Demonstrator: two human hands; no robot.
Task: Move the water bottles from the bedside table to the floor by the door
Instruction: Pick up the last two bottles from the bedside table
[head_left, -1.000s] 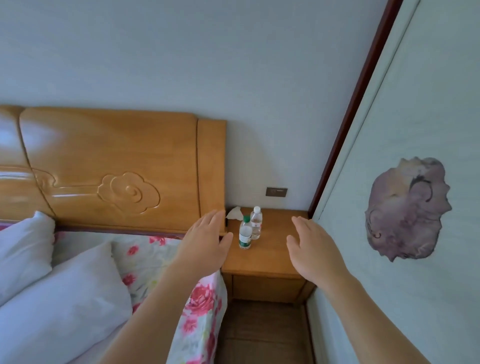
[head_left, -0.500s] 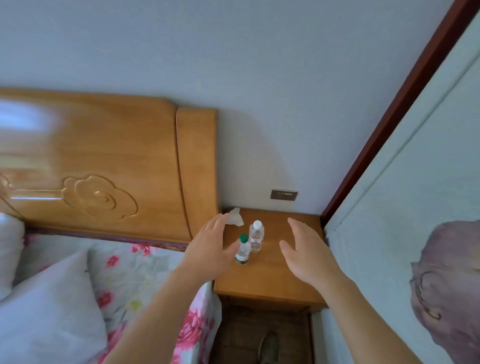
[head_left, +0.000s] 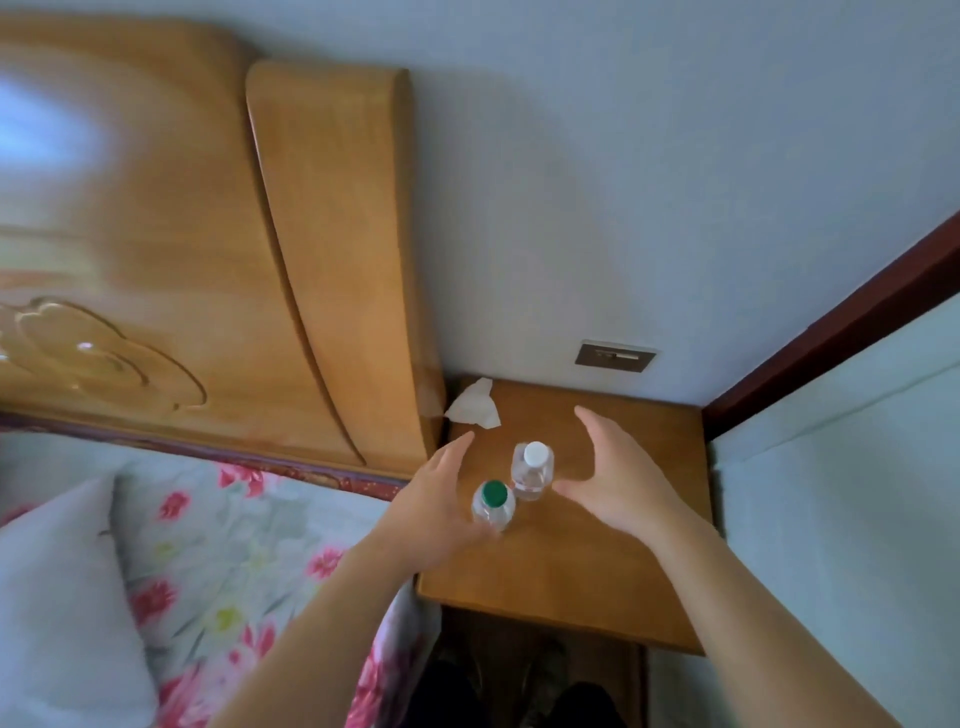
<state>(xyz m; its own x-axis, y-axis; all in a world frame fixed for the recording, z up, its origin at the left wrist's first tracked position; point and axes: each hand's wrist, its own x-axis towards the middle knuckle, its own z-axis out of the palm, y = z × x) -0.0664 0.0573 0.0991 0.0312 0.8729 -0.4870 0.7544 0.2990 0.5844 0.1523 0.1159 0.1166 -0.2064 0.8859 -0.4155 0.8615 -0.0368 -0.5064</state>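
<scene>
Two clear water bottles stand upright side by side on the wooden bedside table (head_left: 597, 582). The nearer bottle has a green cap (head_left: 493, 503); the farther bottle has a white cap (head_left: 533, 470). My left hand (head_left: 434, 509) is open just left of the green-capped bottle, thumb at its base, fingers spread. My right hand (head_left: 618, 480) is open just right of the white-capped bottle, thumb pointing toward it. Neither hand has closed around a bottle.
A crumpled white tissue (head_left: 474, 406) lies at the table's back left corner. The wooden headboard (head_left: 322, 260) and the bed with a floral sheet (head_left: 234, 545) are to the left. A pale panel (head_left: 857, 519) with a dark frame (head_left: 831, 332) bounds the right. A wall plate (head_left: 615, 356) sits above the table.
The view has come closer and tilted down over the table. Both hands have moved in from the front to either side of the two bottles.
</scene>
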